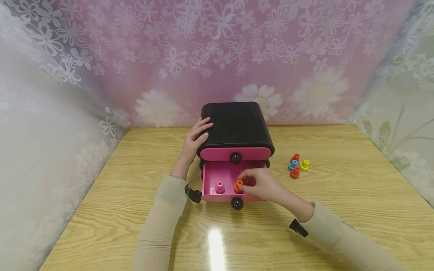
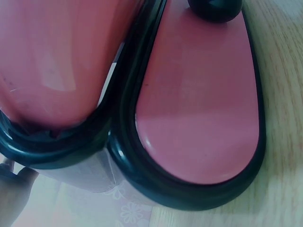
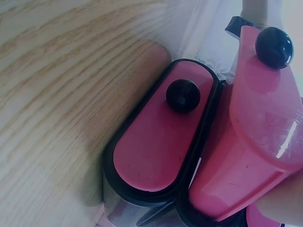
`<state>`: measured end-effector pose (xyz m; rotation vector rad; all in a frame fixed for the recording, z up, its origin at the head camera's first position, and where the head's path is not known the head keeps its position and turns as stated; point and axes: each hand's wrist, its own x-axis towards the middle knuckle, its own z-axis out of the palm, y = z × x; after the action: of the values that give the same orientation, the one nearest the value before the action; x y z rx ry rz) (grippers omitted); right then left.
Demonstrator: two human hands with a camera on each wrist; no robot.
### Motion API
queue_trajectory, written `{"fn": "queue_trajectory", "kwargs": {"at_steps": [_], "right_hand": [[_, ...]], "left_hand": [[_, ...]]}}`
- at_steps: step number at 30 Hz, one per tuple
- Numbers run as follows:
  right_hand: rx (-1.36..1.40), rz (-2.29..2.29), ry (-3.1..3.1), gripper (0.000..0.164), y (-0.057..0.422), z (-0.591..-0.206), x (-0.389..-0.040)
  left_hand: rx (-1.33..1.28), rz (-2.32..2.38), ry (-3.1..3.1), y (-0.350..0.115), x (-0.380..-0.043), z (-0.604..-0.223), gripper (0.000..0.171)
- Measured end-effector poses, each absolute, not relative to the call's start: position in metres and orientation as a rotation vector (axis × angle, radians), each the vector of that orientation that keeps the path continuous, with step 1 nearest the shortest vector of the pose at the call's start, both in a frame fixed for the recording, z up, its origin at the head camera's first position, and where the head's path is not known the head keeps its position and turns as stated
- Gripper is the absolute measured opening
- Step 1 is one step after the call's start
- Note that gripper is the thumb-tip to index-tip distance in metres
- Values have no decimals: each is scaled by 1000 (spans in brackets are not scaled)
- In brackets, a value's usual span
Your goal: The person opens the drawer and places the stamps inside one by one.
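Note:
A black drawer cabinet (image 1: 234, 122) with pink drawer fronts stands on the table. Its middle drawer (image 1: 210, 175) is pulled out; the top drawer (image 1: 217, 154) is closed, and so is the bottom drawer (image 2: 203, 104). My left hand (image 1: 194, 141) rests on the cabinet's left side, fingers extended over the top edge. Inside the pulled-out drawer, my right hand (image 1: 262, 184) pinches an orange plastic peg (image 1: 239, 186) between thumb and fingers. Left of it in the drawer stands a pink peg (image 1: 220, 187). The right wrist view hides the pegs behind the drawer front.
Right of the cabinet, two red pegs (image 1: 295, 173), a blue peg (image 1: 293, 165) and a yellow peg (image 1: 304, 165) stand close together on the wooden table (image 1: 339, 195). A black round knob (image 1: 237, 203) juts from the pulled-out drawer. Flowered curtains (image 1: 237, 56) surround the table.

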<state>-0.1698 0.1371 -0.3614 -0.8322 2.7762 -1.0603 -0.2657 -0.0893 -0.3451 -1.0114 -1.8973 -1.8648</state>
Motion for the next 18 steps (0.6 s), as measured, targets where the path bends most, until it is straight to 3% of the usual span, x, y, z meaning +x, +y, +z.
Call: {"fn": "queue_trajectory", "kwargs": {"at_steps": [18], "right_hand": [[-844,-1031,2805,17,136,-362,-170]], "left_hand": [[-1006,-1863,-1904,-89,-266,-345,32]]}}
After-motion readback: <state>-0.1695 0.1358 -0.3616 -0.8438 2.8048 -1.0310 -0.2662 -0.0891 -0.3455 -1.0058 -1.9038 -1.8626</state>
